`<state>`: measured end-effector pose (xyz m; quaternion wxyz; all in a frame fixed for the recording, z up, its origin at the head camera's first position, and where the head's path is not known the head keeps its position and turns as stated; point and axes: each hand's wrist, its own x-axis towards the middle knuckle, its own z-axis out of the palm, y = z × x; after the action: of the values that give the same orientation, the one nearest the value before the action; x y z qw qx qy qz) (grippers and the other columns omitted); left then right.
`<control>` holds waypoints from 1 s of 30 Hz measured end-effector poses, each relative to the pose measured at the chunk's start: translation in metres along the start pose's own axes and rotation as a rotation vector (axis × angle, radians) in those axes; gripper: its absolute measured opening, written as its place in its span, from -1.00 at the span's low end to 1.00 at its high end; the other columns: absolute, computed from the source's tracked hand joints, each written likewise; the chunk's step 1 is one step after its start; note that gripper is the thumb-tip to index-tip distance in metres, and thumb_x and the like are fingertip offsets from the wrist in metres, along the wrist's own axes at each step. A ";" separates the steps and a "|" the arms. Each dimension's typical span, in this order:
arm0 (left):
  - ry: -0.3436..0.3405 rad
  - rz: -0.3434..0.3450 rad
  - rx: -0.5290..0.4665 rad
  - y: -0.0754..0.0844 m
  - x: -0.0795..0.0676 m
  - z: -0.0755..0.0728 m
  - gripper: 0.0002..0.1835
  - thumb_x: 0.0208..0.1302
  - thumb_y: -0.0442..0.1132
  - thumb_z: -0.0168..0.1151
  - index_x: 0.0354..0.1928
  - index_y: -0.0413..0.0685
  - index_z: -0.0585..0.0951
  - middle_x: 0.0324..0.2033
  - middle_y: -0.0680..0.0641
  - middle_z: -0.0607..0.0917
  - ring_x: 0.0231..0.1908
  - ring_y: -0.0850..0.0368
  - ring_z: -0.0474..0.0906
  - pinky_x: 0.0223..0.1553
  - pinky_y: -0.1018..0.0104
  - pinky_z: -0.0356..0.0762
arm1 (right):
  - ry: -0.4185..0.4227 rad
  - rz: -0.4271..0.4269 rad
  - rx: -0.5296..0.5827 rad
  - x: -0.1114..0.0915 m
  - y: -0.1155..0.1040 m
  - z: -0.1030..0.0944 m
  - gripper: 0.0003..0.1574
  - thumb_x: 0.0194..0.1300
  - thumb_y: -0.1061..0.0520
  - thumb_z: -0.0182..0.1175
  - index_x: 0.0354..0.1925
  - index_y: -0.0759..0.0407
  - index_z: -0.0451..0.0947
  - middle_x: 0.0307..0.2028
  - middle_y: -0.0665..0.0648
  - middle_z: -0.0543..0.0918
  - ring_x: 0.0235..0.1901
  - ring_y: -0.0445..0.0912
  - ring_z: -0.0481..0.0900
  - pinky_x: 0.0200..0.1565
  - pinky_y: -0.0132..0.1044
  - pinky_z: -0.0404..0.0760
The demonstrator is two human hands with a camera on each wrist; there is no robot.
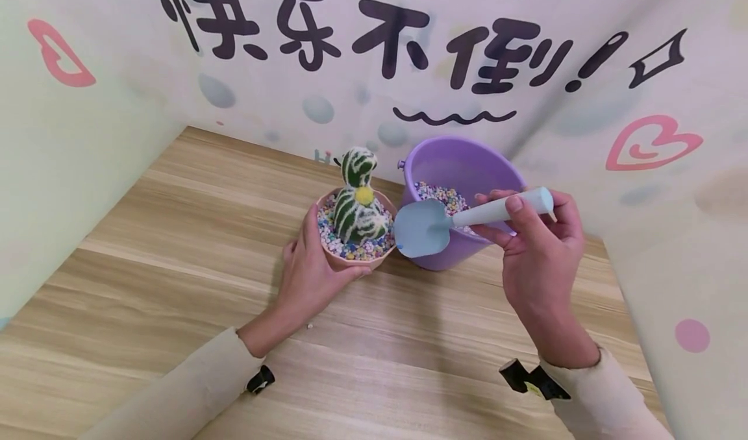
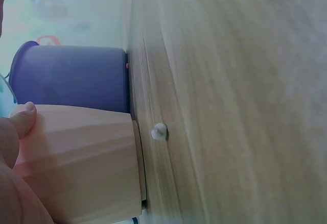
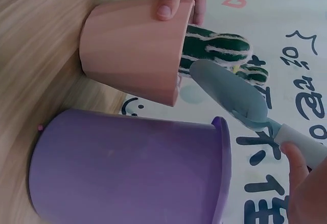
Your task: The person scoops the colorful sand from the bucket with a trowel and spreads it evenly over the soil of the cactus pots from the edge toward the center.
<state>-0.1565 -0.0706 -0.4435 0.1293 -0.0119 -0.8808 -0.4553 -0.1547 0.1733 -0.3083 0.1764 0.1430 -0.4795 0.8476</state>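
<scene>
My left hand (image 1: 310, 268) holds a pink flowerpot (image 3: 133, 50) by its side, the thumb along the near wall just below the rim. In the pot a green cactus (image 1: 350, 216) with white fuzzy ribs and a yellow flower stands in colourful pebbles (image 1: 368, 253). Between finger and thumb, my right hand (image 1: 540, 258) grips the pale handle of a light blue toy shovel (image 1: 422, 227). The shovel's blade hangs tilted beside the pot's right rim, in front of a purple bucket (image 1: 435, 258). More colourful pebbles (image 1: 441, 196) lie inside the bucket.
The pot and bucket stand side by side on a wood-grain table (image 1: 193, 271), close to the printed back wall (image 1: 350, 89). A single whitish pebble (image 2: 159, 131) lies on the table near the pot. Side walls border the table left and right.
</scene>
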 end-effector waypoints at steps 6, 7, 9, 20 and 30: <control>0.004 0.003 -0.001 0.000 -0.001 0.000 0.43 -0.29 0.15 0.64 0.52 0.07 -0.15 0.42 -0.16 0.20 0.40 -0.13 0.16 0.33 -0.20 0.04 | 0.038 0.011 0.060 0.008 -0.004 0.001 -0.77 0.24 0.46 0.19 -0.15 0.46 0.38 -0.29 0.42 0.64 -0.23 0.29 0.69 -0.28 0.15 0.64; 0.005 0.005 0.000 -0.001 -0.001 0.000 0.44 -0.30 0.15 0.65 0.52 0.07 -0.16 0.42 -0.17 0.20 0.40 -0.13 0.16 0.33 -0.20 0.04 | 0.045 0.014 0.071 0.010 -0.005 0.001 -0.76 0.24 0.46 0.20 -0.15 0.46 0.38 -0.29 0.43 0.64 -0.23 0.30 0.69 -0.28 0.16 0.63; 0.011 0.012 0.001 -0.001 -0.001 0.000 0.44 -0.31 0.14 0.65 0.52 0.07 -0.16 0.41 -0.17 0.21 0.40 -0.14 0.16 0.33 -0.20 0.04 | 0.035 0.015 0.073 0.011 -0.004 0.003 -0.77 0.24 0.47 0.19 -0.15 0.44 0.38 -0.28 0.43 0.65 -0.22 0.30 0.69 -0.27 0.16 0.63; 0.028 0.022 0.008 -0.001 -0.001 0.001 0.43 -0.32 0.19 0.64 0.52 0.10 -0.14 0.40 -0.14 0.22 0.38 -0.10 0.20 0.30 -0.18 0.10 | -0.205 -0.036 0.043 0.009 0.005 0.014 -0.74 0.18 0.60 0.05 -0.13 0.53 0.43 -0.25 0.47 0.66 -0.18 0.35 0.66 -0.19 0.13 0.67; 0.032 0.031 0.015 -0.001 -0.001 0.000 0.44 -0.31 0.18 0.64 0.53 0.04 -0.13 0.41 -0.15 0.23 0.37 -0.07 0.21 0.27 -0.14 0.16 | -0.186 -0.030 0.086 0.024 -0.002 0.017 -0.74 0.23 0.54 0.10 -0.08 0.54 0.39 -0.24 0.49 0.66 -0.17 0.33 0.66 -0.21 0.11 0.68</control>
<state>-0.1557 -0.0710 -0.4446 0.1503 -0.0175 -0.8816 -0.4470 -0.1744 0.1633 -0.2881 0.1373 0.2359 -0.4547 0.8478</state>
